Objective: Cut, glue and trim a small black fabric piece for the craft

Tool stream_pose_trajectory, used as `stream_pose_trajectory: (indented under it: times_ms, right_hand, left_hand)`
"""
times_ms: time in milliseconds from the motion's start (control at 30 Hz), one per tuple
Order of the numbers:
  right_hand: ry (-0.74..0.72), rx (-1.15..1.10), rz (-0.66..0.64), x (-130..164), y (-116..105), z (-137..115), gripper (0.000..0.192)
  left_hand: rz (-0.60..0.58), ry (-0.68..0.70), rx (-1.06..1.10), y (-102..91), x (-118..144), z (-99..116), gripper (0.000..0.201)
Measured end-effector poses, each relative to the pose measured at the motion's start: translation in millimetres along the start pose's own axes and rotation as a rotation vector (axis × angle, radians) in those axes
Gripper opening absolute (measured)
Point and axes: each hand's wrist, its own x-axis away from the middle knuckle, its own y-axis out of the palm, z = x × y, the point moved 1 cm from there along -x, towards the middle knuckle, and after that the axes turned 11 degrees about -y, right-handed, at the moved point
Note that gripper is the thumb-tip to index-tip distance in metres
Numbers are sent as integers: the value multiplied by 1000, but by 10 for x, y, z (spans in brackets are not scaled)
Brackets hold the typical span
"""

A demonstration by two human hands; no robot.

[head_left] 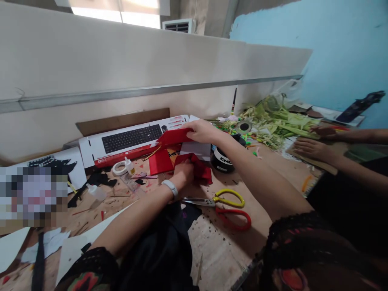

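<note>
While the right hand (201, 131) pinches the far edge of a red paper sheet (174, 137) and lifts it off the tabletop (230, 246), its fingers closed on that edge, the left hand (182, 176) presses down on the near part of the same red material, where it lies crumpled (200, 169) just right of the knuckles. How far the left fingers are curled cannot be told, since they are tucked under the red folds. A white band (170, 188) circles the left wrist. Behind the red sheet, a keyboard box (130, 139) lies along the far wall. Left of the hands sit a roll of white tape (119, 168) and a small glue bottle (129, 165). Near the left wrist lie two pairs of scissors, one yellow-handled (228, 198), one red-handled (233, 218). A black jar (220, 161) stands under the right forearm. At the far right, another person's two hands (311, 147) rest on cardboard beside a heap of green leaf strips (279, 121).
</note>
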Motion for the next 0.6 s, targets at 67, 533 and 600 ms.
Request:
stream_pose_trajectory:
  times_ms: [67, 533, 600]
  right_hand:
    - [0, -6, -9, 15, 5, 26, 43]
    - [-14, -71, -19, -123, -94, 127, 39]
    - [-13, -98, -18, -74, -83, 146, 41]
  left_hand:
    - [23, -26, 100, -151, -86, -46, 21]
    - [276, -134, 1138, -1434, 20, -333, 29]
    - [329, -129, 1181, -1472, -50, -282, 22]
